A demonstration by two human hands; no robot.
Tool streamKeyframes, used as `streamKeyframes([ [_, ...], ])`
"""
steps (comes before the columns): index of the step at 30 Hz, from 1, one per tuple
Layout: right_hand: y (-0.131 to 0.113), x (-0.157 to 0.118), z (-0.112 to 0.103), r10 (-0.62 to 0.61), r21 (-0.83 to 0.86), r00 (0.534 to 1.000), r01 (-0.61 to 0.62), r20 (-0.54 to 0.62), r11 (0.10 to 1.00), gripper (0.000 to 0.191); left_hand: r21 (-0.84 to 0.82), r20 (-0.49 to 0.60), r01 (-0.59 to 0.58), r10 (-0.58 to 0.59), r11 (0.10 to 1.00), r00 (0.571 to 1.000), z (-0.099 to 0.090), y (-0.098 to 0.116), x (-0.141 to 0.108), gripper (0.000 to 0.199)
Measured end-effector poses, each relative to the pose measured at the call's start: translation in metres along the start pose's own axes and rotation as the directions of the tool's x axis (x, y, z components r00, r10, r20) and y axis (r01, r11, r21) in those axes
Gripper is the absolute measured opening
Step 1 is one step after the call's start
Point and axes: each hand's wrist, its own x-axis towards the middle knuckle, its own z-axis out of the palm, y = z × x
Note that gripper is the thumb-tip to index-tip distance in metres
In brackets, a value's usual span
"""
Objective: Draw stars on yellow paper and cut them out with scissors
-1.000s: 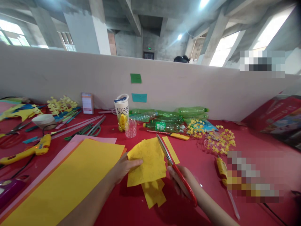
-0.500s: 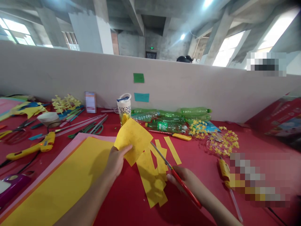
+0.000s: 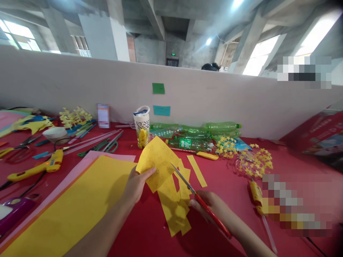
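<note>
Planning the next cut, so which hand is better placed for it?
Probably the right hand: it holds the scissors, tips appearing close to the yellow paper, which the left hand holds.

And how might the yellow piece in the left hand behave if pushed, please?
The yellow piece is probably floppy, as its upper-left edge curves above the left hand. Its thin look suggests it is light, perhaps easily creased.

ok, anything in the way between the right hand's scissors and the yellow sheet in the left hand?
Nothing visible. The scissors in the right hand overlap the yellow sheet at the tips; contact unclear. Cut yellow pieces lie below, on the table.
</note>
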Motion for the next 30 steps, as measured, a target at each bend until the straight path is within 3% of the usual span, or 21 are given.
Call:
streamKeyframes([
  [8, -0.003, -0.002, 0.000, 0.038, 0.134, 0.998, -0.044, 0.045, 0.990, 0.038, -0.001, 0.006, 0.033, -0.033, 0.999, 0.999, 0.002, 0.004, -0.002, 0.043],
  [17, 0.013, 0.004, 0.012, 0.074, 0.299, 0.993, -0.100, 0.097, 0.949, 0.047, 0.008, 0.000, 0.015, -0.015, 1.000, 1.000, 0.001, 0.003, -0.001, 0.037],
  [23, 0.012, 0.004, 0.012, 0.081, 0.284, 0.991, -0.108, 0.107, 0.953, 0.047, -0.018, 0.004, 0.017, -0.017, 1.000, 1.000, 0.001, 0.003, -0.001, 0.042],
  [30, 0.001, -0.001, 0.004, -0.025, 0.143, 0.998, 0.017, 0.057, 0.990, 0.040, -0.008, 0.055, 0.051, -0.051, 0.999, 0.997, 0.002, 0.002, -0.004, 0.041],
])
